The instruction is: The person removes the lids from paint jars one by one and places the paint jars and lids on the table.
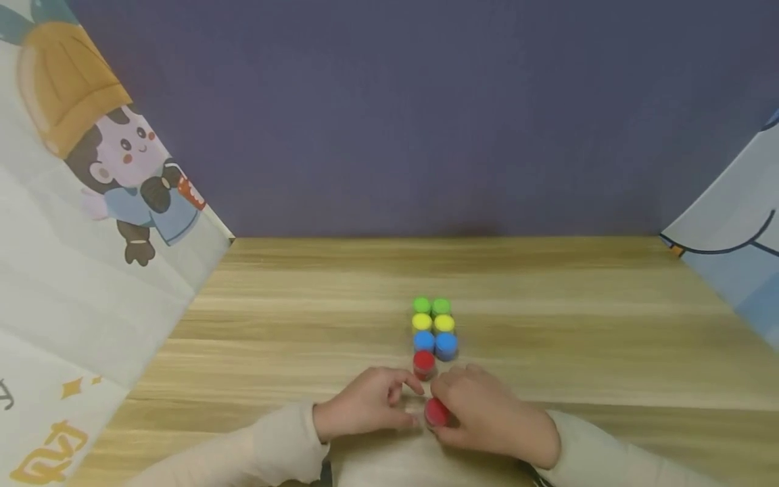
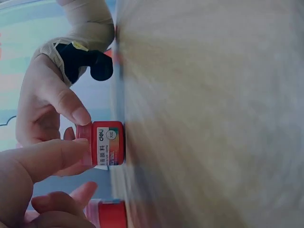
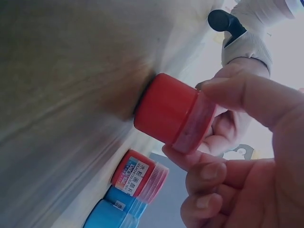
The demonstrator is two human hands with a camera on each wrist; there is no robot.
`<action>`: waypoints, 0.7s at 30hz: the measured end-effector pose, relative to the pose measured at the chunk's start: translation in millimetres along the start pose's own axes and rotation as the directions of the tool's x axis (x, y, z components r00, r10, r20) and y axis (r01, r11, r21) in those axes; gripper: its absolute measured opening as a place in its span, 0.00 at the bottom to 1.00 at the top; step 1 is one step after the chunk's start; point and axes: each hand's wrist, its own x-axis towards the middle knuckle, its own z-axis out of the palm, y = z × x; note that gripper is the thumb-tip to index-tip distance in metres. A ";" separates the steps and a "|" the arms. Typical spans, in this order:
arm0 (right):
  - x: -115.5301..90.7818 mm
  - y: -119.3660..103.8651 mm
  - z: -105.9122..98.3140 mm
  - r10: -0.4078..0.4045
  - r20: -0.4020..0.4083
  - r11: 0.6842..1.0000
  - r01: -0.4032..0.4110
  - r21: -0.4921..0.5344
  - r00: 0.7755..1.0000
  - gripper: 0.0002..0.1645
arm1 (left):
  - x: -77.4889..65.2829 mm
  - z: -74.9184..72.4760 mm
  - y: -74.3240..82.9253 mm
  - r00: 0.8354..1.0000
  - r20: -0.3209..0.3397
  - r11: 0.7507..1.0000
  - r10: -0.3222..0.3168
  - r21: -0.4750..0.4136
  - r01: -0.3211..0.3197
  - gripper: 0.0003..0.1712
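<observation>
Between thumb and fingers my right hand point(image 1: 496, 414) pinches the lid of a red paint jar point(image 1: 435, 412), near the table's front. In the right wrist view this jar point(image 3: 166, 109) stands upright, its base at the wood. My left hand point(image 1: 368, 404) is just left of it, thumb and index finger stretched toward the jar with a small gap. The left wrist view shows the label of the held jar point(image 2: 108, 142), the left thumb partly covering its lid. A second red paint jar point(image 1: 424, 365) stands behind, before the left blue jar.
Pairs of blue point(image 1: 446, 345), yellow point(image 1: 444, 323) and green paint jars point(image 1: 441, 307) form two close columns on the wooden table point(image 1: 292, 304). A dark panel point(image 1: 389, 122) rises at the back, with a printed cartoon sheet point(image 1: 140, 284) on the left.
</observation>
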 end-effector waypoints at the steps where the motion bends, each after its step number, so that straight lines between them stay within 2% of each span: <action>1: 0.0 -0.1 0.5 0.002 0.004 1.000 -0.002 0.004 1.000 0.17 | 0.3 0.8 -0.5 1.000 0.008 1.000 -0.011 -0.021 0.011 0.18; 7: -0.7 -0.6 0.4 0.014 0.024 1.000 -0.014 0.006 1.000 0.17 | 3.0 7.0 -2.2 0.996 0.049 0.977 -0.072 -0.196 0.080 0.17; 12: -2.9 -2.7 1.3 0.043 0.024 0.999 -0.043 0.010 0.999 0.20 | 4.1 14.5 -4.0 0.993 0.055 0.952 -0.100 -0.285 0.112 0.18; 17: -5.6 -5.8 3.9 0.088 -0.014 0.996 -0.088 -0.015 0.996 0.26 | 5.4 20.4 -4.6 0.993 0.043 0.947 -0.112 -0.297 0.119 0.18; 21: -6.1 -7.0 5.0 0.101 -0.050 0.992 -0.104 -0.065 0.994 0.24 | 8.6 22.7 -4.1 0.993 0.028 0.957 -0.115 -0.266 0.118 0.18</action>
